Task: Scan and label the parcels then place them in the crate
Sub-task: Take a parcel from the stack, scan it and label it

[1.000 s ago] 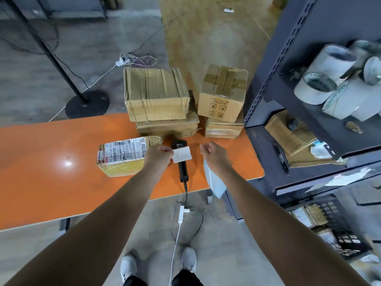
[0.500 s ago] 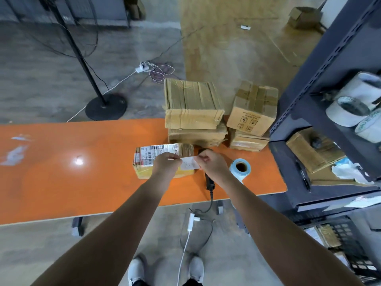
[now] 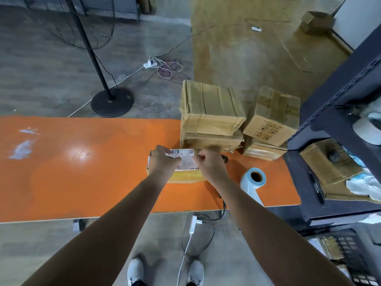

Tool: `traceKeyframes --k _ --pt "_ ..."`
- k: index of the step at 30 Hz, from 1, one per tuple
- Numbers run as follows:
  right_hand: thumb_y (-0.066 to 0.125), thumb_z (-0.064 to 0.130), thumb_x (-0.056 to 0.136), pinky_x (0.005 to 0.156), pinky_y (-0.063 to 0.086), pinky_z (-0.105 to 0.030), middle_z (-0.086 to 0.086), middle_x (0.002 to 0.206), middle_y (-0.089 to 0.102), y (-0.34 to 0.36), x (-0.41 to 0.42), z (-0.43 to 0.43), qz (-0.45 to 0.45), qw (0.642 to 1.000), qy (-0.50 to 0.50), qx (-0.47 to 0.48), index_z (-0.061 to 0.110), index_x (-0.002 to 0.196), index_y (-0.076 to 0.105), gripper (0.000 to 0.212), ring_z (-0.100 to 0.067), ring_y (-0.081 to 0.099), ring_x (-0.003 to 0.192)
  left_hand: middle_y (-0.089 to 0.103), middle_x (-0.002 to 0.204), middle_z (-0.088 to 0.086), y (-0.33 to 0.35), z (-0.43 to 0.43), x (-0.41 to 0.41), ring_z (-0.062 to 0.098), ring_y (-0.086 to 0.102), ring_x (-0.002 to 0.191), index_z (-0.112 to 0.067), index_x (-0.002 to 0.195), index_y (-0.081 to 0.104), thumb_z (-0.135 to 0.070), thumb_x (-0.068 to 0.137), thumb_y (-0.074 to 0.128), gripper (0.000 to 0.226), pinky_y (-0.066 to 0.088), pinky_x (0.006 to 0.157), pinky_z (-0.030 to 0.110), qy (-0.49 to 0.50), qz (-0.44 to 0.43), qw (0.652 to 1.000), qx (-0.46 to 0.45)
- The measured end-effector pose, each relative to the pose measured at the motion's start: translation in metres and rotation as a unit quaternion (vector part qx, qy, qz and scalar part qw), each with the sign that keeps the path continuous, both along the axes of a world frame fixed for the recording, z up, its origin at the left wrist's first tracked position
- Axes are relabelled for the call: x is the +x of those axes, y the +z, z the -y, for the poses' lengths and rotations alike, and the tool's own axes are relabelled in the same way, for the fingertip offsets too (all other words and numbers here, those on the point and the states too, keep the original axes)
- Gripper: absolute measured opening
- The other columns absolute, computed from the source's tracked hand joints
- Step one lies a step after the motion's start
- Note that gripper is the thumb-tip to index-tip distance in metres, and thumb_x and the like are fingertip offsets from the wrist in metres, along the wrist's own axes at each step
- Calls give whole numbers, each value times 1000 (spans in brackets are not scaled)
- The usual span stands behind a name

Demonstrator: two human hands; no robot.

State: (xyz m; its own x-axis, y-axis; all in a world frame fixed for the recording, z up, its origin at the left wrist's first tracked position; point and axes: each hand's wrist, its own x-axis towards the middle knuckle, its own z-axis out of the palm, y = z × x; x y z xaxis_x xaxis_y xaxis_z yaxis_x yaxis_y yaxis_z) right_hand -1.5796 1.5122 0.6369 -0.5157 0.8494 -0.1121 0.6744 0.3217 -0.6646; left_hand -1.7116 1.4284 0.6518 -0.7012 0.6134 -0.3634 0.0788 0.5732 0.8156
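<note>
A small yellow-taped parcel (image 3: pixel 185 176) with a printed shipping label lies on the orange table (image 3: pixel 82 172). Over its top, my left hand (image 3: pixel 162 162) and my right hand (image 3: pixel 210 164) each pinch one end of a small white label (image 3: pixel 188 163). Whether the label touches the parcel cannot be told. A black handheld scanner (image 3: pixel 224 159) lies just behind my right hand, mostly hidden. A roll of blank labels (image 3: pixel 252 181) lies on the table to the right. A dark crate (image 3: pixel 350 263) with packets in it stands on the floor at bottom right.
Two stacks of taped cardboard boxes (image 3: pixel 212 112) (image 3: pixel 272 122) stand at the table's far edge. A dark metal shelf (image 3: pixel 338 112) with boxes and tape rolls borders the table's right end. A fan stand (image 3: pixel 112 102) and cables sit on the floor beyond.
My right hand joined my left on the small label, and both carried it left from above the scanner to over the small parcel. The label roll now lies on the table.
</note>
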Motion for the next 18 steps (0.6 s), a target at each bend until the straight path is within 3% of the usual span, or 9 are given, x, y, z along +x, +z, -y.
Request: traceKeyframes --k 4,8,13,16,18 --pt "57 29 98 61 51 -37 -2 69 62 -7 -15 2 39 999 -3 22 13 77 61 26 -19 60 64 63 77 2 -10 -4 -13 24 59 76 -20 91 50 -13 79 63 20 42 53 29 -42 -58 997 -19" --pt "56 33 98 62 51 -33 -1 84 62 -17 -24 2 82 995 -13 49 14 85 65 25 -16 60 72 65 88 4 -18 -6 -17 27 60 84 -19 92 52 -14 84 59 11 50 65 35 -94 -134 985 -50" --pt "57 37 97 49 34 -22 3 86 61 -25 -30 0 110 990 -34 77 17 87 67 24 -10 58 69 67 87 1 -25 -8 -18 24 61 83 -18 93 54 -18 89 58 5 43 60 30 -136 -207 967 -64" --pt "55 40 98 56 39 -27 3 86 54 -28 -31 3 145 985 -34 90 20 81 61 27 -15 59 74 63 87 3 -27 -10 -15 26 58 88 -14 96 52 -19 90 58 9 38 60 30 -151 -234 957 -74" --pt "55 40 97 61 42 -30 4 87 51 -28 -31 6 156 982 -40 94 19 87 60 24 -16 58 78 57 96 5 -28 -9 -15 27 54 96 -13 99 50 -20 87 65 20 41 65 34 -146 -222 960 -86"
